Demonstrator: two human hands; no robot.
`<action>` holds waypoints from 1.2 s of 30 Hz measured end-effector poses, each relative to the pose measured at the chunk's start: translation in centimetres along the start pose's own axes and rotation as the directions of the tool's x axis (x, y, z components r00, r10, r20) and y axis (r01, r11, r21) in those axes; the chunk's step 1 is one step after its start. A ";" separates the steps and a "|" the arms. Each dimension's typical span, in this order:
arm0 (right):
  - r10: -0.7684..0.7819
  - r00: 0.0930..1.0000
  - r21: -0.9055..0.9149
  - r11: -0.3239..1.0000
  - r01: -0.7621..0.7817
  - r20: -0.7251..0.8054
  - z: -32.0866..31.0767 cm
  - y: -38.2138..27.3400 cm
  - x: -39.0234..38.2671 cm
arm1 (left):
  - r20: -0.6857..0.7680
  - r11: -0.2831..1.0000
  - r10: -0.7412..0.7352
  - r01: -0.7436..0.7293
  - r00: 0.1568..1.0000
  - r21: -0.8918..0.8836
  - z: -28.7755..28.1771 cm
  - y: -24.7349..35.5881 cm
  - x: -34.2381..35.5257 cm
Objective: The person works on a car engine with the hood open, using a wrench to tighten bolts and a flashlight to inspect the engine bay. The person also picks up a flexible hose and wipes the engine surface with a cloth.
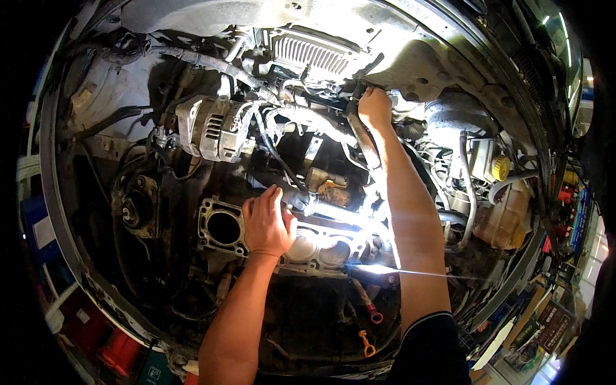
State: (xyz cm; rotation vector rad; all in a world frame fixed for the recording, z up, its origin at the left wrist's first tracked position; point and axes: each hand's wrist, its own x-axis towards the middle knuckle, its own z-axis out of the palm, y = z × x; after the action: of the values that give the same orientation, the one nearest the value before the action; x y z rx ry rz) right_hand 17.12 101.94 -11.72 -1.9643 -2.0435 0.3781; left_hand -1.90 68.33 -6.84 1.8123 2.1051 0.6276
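Note:
My left hand (pixel 269 224) rests palm down on the engine block (pixel 301 264), its fingers stretched toward a black hose (pixel 276 181) just beyond. Left of this hand one dark round cylinder bore (pixel 224 226) shows; brightly lit round piston tops (pixel 333 249) lie to its right. My right arm reaches far across the engine bay. My right hand (pixel 375 108) is closed beside a dark hose (pixel 363 135) near the firewall. Its fingertips are turned away, so what they grip cannot be made out.
An alternator (pixel 215 128) sits left of the block. A finned metal box (pixel 314 52) stands at the back. On the right are a yellow-capped reservoir (pixel 491 163) and a brownish tank (pixel 504 215). An orange dipstick handle (pixel 366 344) is near the front. Glare covers the middle.

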 end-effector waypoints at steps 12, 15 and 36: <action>0.001 0.997 -0.013 1.000 -0.002 -0.077 0.1 -0.9 -0.7 | -0.018 1.000 0.010 -0.010 1.000 0.012 -0.1 0.2 0.2; 0.007 0.997 -0.005 1.000 -0.008 -0.077 0.4 -0.5 -0.3 | -0.037 1.000 0.022 -0.022 0.999 0.008 -0.1 0.2 0.3; -0.095 0.991 0.058 0.994 0.090 0.098 -0.6 1.8 1.2 | -0.027 1.000 0.022 -0.022 0.999 0.008 -0.1 0.2 0.4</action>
State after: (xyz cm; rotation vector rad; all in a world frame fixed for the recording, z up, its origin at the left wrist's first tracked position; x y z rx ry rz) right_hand 18.95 103.22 -11.76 -1.8465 -2.1542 0.5148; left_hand -1.80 68.69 -6.65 1.8429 2.1105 0.6542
